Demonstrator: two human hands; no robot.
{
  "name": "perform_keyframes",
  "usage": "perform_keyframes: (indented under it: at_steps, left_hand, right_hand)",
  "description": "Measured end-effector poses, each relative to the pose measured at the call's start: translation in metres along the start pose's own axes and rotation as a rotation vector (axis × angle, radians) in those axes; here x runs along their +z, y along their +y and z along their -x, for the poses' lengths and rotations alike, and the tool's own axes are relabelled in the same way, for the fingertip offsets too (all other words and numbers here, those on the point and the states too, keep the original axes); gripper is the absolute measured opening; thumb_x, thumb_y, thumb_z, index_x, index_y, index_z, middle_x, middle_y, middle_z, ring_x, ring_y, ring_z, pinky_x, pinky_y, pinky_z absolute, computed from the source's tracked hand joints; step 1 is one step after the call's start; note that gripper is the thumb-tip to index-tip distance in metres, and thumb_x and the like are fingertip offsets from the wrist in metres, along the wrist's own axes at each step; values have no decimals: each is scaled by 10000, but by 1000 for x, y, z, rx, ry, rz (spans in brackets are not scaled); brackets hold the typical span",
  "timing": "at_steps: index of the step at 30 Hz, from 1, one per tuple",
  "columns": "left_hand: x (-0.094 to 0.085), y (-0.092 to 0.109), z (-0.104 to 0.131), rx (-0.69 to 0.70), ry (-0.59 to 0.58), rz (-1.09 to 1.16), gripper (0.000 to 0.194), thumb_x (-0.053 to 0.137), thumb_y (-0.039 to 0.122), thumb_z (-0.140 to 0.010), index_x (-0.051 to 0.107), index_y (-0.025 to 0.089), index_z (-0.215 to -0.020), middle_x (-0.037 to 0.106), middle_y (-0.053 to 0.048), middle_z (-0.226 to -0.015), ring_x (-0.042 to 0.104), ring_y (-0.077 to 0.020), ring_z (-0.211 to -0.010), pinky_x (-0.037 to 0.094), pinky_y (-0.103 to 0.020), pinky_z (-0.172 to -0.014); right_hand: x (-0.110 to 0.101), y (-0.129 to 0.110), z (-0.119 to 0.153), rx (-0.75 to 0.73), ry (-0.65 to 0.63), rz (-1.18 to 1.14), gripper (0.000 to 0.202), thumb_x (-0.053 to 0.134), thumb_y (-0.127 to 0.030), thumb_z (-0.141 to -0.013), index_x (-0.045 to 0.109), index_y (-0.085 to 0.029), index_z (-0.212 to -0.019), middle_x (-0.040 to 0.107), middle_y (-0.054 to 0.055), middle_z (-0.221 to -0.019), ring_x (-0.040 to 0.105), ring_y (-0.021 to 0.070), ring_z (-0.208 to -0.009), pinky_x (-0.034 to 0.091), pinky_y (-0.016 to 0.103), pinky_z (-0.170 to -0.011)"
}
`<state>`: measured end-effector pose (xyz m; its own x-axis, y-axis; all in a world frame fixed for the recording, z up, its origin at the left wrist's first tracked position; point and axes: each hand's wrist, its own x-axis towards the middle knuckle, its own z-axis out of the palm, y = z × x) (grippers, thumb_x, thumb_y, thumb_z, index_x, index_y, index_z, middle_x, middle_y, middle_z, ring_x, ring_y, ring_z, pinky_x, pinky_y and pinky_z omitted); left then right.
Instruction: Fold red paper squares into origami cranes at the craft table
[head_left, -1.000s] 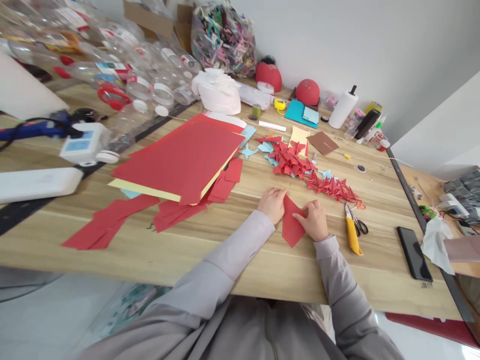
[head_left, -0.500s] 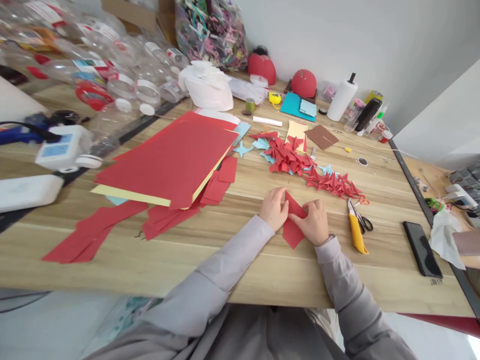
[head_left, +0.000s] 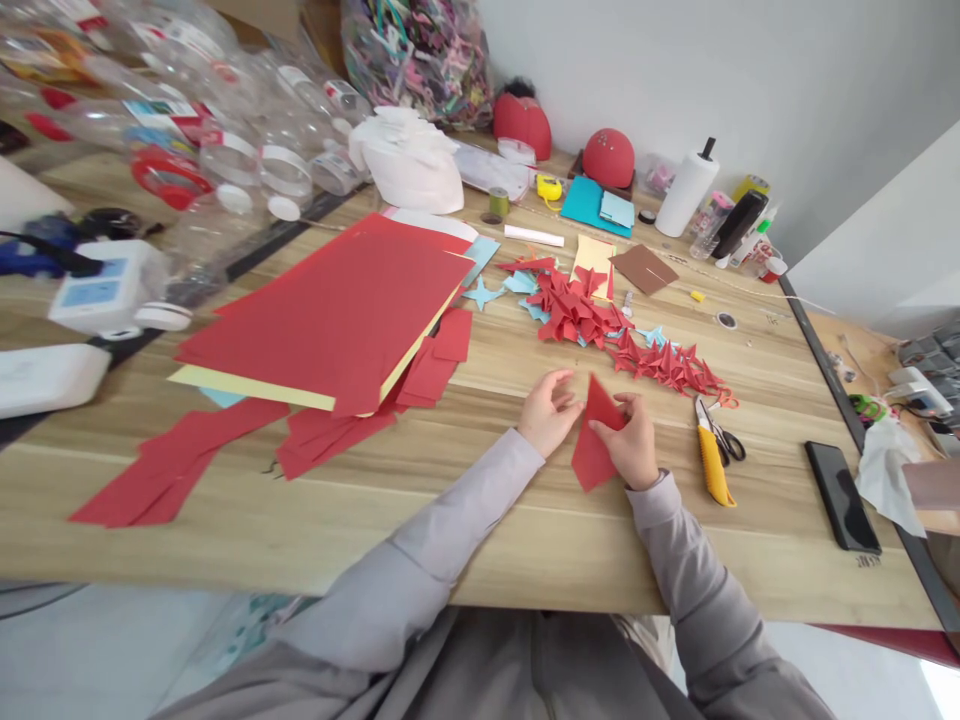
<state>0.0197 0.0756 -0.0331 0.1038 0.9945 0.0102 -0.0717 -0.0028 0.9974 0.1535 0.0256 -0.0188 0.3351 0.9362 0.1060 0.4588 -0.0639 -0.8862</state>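
Note:
A folded piece of red paper [head_left: 595,452] with pointed ends stands tilted just over the wooden table. My right hand [head_left: 634,440] pinches it along its right side, thumb on the near face. Beside its left edge is my left hand [head_left: 547,412], fingers parted and slightly curled, holding nothing; whether the thumb tip touches the paper I cannot tell. Beyond both hands lies a heap of folded red paper stars [head_left: 577,305], with more red stars [head_left: 664,362] and a few light blue ones around them.
Left of my hands lies a stack of red sheets [head_left: 337,300] with red paper strips [head_left: 180,460] near it. A yellow-handled cutter [head_left: 712,460], scissors [head_left: 727,443] and a phone [head_left: 841,495] are on the right. Plastic bottles [head_left: 225,150] crowd the back left. Another person's arm [head_left: 934,485] shows far right.
The red paper has been lifted and tilted up by my right hand. My left hand has come off it, its fingers parting. The view has shifted slightly.

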Motion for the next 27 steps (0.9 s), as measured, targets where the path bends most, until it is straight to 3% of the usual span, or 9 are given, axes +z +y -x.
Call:
perform_keyframes:
  at_steps: [3, 5, 7, 13, 22, 24, 27]
  left_hand:
    - [1, 3, 3, -82, -167, 72, 569, 699, 158, -652, 488, 166, -1180, 603, -127, -1173, 615, -208, -1026, 530, -381, -868]
    - [1, 6, 5, -148, -314, 138, 583, 704, 186, -657, 476, 144, -1192, 672, -91, -987, 661, -174, -830, 543, -362, -793]
    - [-1, 9, 5, -167, -374, 180, 564, 703, 221, -665, 491, 133, -1180, 685, -40, -817, 661, -161, -724, 542, -331, -726]
    - [-13, 11, -5, -120, -311, 182, 546, 724, 268, -642, 540, 134, -1138, 698, -33, -785, 663, -173, -723, 530, -312, -694]
    - [-15, 12, -7, -149, -291, 200, 574, 696, 243, -660, 541, 122, -1200, 722, -60, -809, 683, -193, -740, 553, -336, -707]
    - [-17, 15, -8, -109, -303, 191, 567, 647, 225, -692, 538, 130, -1241, 730, -79, -901, 688, -201, -821, 551, -343, -756]
    - [-21, 20, -9, -30, -304, 121, 437, 574, 196, -712, 641, 138, -1140, 694, -98, -1099, 646, -225, -1017, 526, -344, -856]
  right_hand:
    - [-2, -4, -4, 18, 79, -270, 420, 733, -371, -634, 523, -184, -947, 658, 27, -873, 626, 173, -779, 504, 322, -742]
    - [-4, -7, -7, 49, 106, -415, 397, 722, -404, -655, 534, -183, -926, 668, 30, -897, 627, 168, -803, 504, 314, -758]
    - [-7, -7, -9, 76, 106, -519, 371, 669, -452, -707, 554, -185, -936, 673, 20, -876, 623, 153, -781, 503, 293, -732]
    - [-19, 0, -14, 150, 47, -651, 379, 582, -513, -771, 666, -160, -882, 617, -20, -625, 560, 111, -553, 442, 235, -547]
    - [-19, -2, -14, 148, 14, -646, 250, 773, -357, -606, 691, -172, -753, 691, -11, -701, 586, 120, -605, 478, 259, -603]
    - [-19, 0, -15, 124, 41, -637, 232, 773, -341, -610, 694, -170, -747, 689, -15, -684, 579, 113, -595, 474, 253, -599]
    - [-20, 5, -15, 92, 83, -631, 216, 764, -327, -633, 698, -168, -763, 683, -21, -657, 574, 107, -585, 463, 241, -586]
